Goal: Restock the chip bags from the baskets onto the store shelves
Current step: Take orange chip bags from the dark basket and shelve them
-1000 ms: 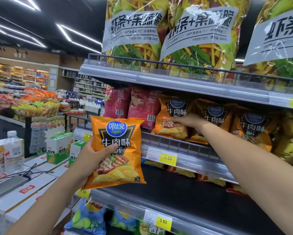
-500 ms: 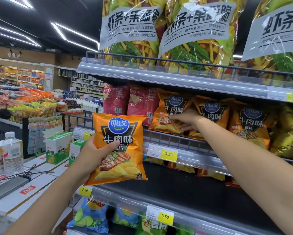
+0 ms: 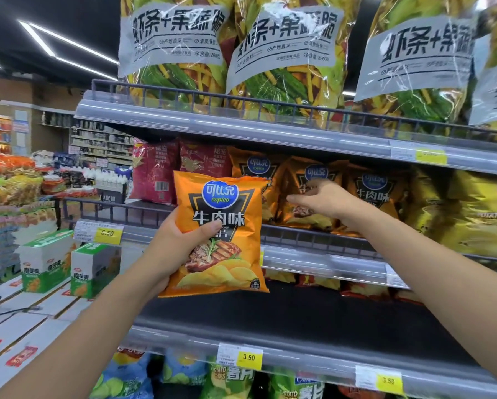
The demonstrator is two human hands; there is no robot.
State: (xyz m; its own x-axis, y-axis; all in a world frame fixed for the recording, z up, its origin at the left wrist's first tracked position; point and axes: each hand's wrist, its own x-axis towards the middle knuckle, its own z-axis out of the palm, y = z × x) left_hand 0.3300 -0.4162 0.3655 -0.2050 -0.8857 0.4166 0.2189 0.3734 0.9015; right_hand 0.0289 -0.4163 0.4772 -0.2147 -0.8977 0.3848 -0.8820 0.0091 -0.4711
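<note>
Front orange chip bag read 可比克 "copico" in a blue oval, with 牛肉味 and 薯片 below. Shelved orange bags behind carried the same logo and 牛肉味. Top-shelf bags had grey labels: 虾条+果蔬脆, 净含量 280克. Left price tag on the middle rail read 5.50. Lower price tags on the rail below both read 3.50. Bottom green bag: POTATO CHIPS, 薯片.
</note>
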